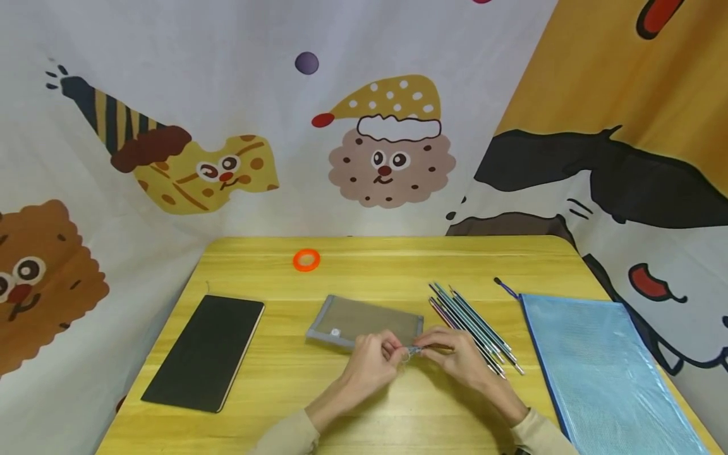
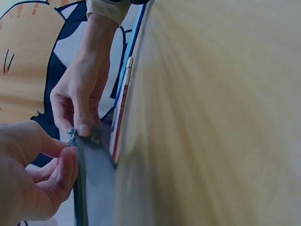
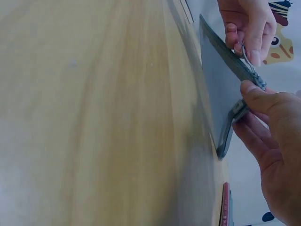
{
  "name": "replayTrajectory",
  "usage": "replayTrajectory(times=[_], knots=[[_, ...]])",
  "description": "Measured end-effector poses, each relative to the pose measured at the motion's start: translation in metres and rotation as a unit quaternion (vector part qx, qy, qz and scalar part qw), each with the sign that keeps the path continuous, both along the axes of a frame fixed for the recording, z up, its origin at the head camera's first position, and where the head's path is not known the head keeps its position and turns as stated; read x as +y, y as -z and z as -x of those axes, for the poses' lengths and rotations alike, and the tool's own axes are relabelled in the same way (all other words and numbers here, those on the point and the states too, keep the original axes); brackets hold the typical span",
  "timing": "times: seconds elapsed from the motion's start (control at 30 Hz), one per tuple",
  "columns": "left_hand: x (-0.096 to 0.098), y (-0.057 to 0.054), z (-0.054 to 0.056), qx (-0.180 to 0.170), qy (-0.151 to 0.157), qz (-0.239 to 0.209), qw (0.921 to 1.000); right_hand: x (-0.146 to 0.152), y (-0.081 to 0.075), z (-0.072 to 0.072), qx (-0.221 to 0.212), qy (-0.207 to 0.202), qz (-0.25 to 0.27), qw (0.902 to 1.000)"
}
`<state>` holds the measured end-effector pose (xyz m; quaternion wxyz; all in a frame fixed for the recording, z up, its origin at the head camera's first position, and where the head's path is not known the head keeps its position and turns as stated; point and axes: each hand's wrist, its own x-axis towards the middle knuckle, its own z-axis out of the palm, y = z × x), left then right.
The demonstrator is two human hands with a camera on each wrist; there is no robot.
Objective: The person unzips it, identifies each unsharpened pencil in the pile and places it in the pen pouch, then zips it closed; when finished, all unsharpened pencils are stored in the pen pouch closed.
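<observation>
Reaching in from the near side, two tan sleeves [image 1: 290, 435] lead to a left hand [image 1: 372, 357] and a right hand [image 1: 457, 359], almost fingertip to fingertip over the table [image 1: 284, 392]. Both are clamped, thumb against fingers, at the near right corner of a grey pouch [image 1: 364, 319]: the left pinches a thin loop [image 3: 244, 52], the right grips the corner itself. From the head the loop is only a small pale glint between the fingers, while the right wrist view shows its curve and the dark border [image 3: 233, 60] running along the pouch. The left wrist view catches that border from the other end, and both wrist views show it raised off the table, which is hard to judge from above. Only the head view gives the pouch's broad brownish face, with a small white mark [image 1: 335, 332] towards its left end. Out to the left lies a black notebook [image 1: 205, 354]; out to the right, a shiny blue bag [image 1: 608, 366]. Loose pencils [image 1: 471, 323] lie just beside the right hand, on its outer side. Farther back, near the table's far edge, is an orange ring [image 1: 297, 260]. Behind hangs a pale cloth [image 1: 244, 44] printed with cartoon faces.
</observation>
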<state>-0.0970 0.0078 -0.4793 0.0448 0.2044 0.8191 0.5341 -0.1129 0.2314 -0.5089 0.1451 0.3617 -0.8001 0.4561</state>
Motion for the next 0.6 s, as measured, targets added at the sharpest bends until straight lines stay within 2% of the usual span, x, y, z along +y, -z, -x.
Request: replayTrajectory(times=[0.33, 0.43, 0.6], knots=[[-0.022, -0.012, 0.000, 0.033, -0.014, 0.032, 0.9988, -0.005, -0.009, 0.001, 0.021, -0.005, 0.001, 0.9998], [-0.029, -0.016, 0.001, 0.045, -0.021, 0.035, 0.9981, -0.008, -0.013, 0.001, 0.029, 0.001, 0.005, 0.9996], [-0.043, -0.020, 0.003, 0.048, -0.034, 0.039, 0.9976, -0.012, -0.020, 0.001, 0.038, 0.030, 0.009, 0.9988]])
